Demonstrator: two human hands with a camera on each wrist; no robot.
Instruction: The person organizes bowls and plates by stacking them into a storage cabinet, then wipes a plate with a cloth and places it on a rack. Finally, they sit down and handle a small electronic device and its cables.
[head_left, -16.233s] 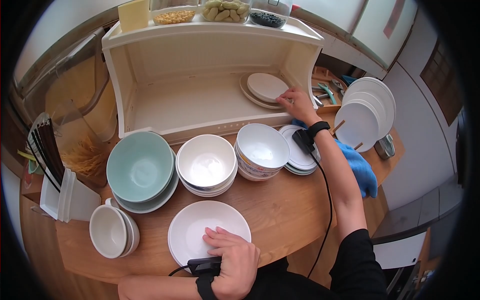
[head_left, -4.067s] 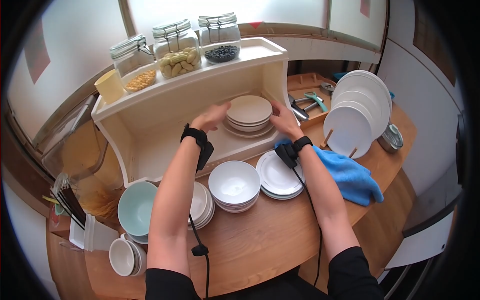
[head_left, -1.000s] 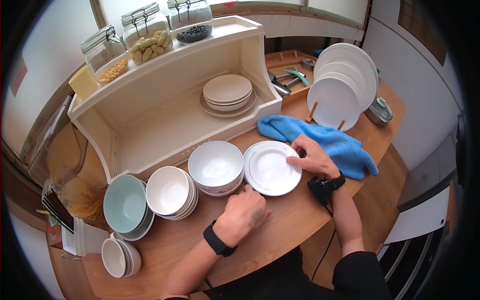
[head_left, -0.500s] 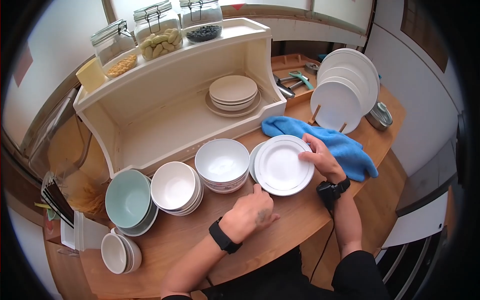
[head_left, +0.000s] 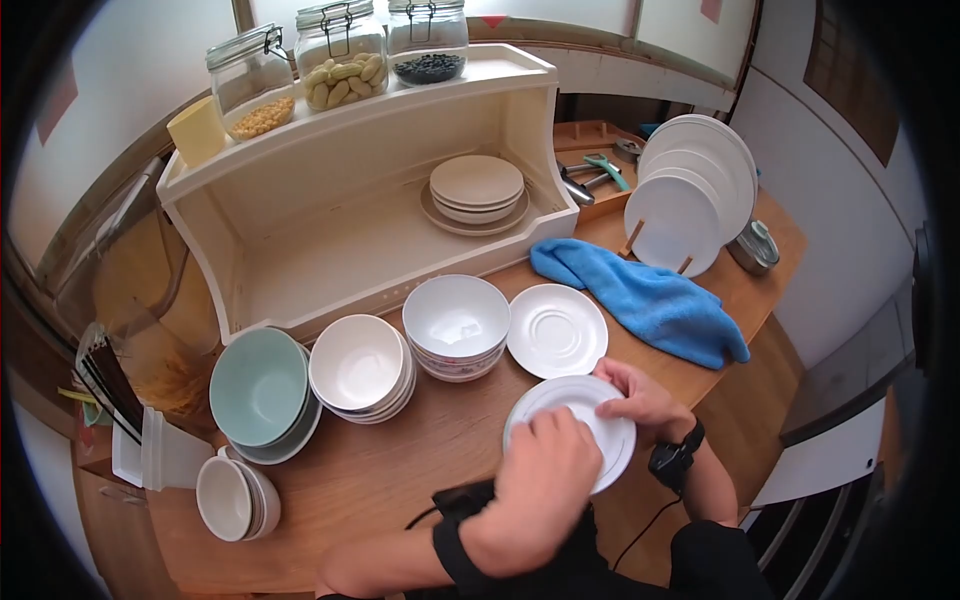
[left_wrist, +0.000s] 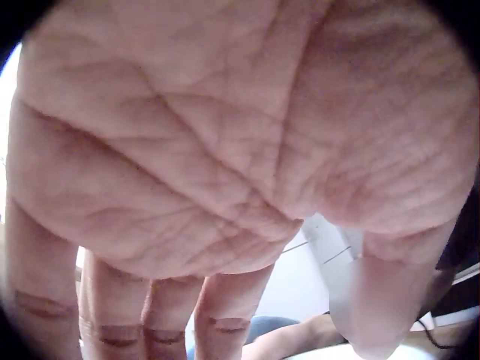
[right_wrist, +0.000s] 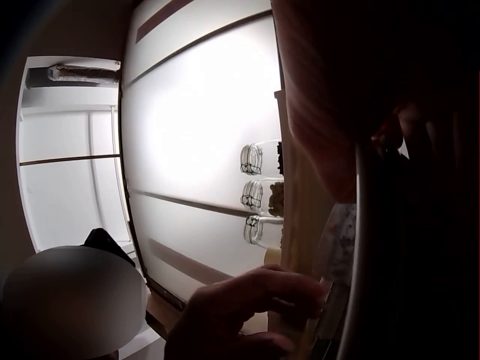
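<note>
Near the table's front edge, in the head view, my right hand (head_left: 645, 398) pinches the rim of a white plate (head_left: 614, 442) with a thin line around its edge. The thumb lies on top and the other fingers go under it. My left hand (head_left: 546, 480) reaches over the plate from the front, covering its left part. In the left wrist view, the left palm (left_wrist: 225, 150) fills most of the picture, with fingers extended downward. A white saucer (head_left: 557, 331) with a ringed centre lies just behind the held plate.
White bowls (head_left: 456, 318), cream bowls (head_left: 360, 365), green bowls (head_left: 260, 388) and mugs (head_left: 225, 498) stand stacked to the left. Behind are a cream shelf (head_left: 330, 240) with stacked dishes (head_left: 477, 182) and jars (head_left: 342, 60). A blue cloth (head_left: 650, 300) and racked plates (head_left: 675, 222) are right.
My right hand has lifted the plate from its pile and brought it towards the body, uncovering the saucer. The left hand has moved from the table to over the plate.
</note>
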